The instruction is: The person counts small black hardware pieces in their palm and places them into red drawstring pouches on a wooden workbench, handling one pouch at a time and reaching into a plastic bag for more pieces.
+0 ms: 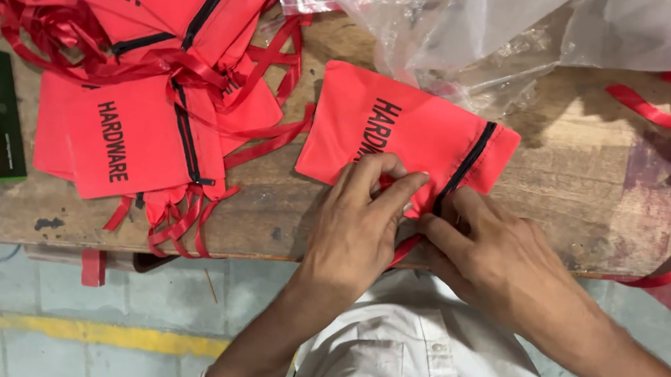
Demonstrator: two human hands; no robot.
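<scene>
The person's white shirt (408, 368) fills the near edge, and just beyond it both hands work at the lower edge of a red fabric pouch (394, 133) lying flat on the wooden surface (581, 188). The left hand (361, 216) pinches the cloth beside the black zipper (465, 164); the right hand (493, 257) pinches at the zipper's near end, where a red ribbon (405, 251) trails. The pouch looks light, soft and floppy, best gripped by its hem or zipper edge. A pile of like pouches (142, 71) lies well apart to the left.
</scene>
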